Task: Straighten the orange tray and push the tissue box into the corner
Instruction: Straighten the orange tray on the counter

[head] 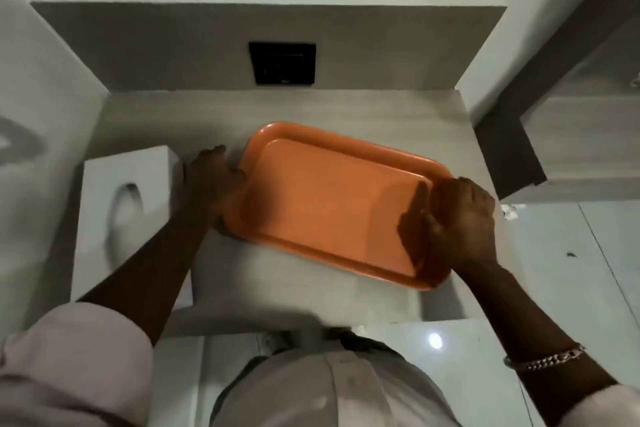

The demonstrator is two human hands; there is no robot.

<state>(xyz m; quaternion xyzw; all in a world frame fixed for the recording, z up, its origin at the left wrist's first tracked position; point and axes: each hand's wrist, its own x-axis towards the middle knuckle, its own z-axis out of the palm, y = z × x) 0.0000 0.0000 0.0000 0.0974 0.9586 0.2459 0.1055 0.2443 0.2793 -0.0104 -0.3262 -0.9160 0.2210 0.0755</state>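
An orange tray [322, 198] lies skewed on the grey counter [284, 107], its right end turned toward me. My left hand [211, 180] grips the tray's left short edge. The right short edge is held by my right hand [460, 222], thumb inside the rim. A white tissue box [128, 215] stands on the counter's left side against the left wall, touching or nearly touching my left hand and forearm. It sits back from the far left corner.
A grey backsplash with a black socket plate [282, 63] rises behind the counter. The counter's right edge [485, 191] drops to a glossy tiled floor [571, 270]. Bare counter lies behind the tray and the tissue box.
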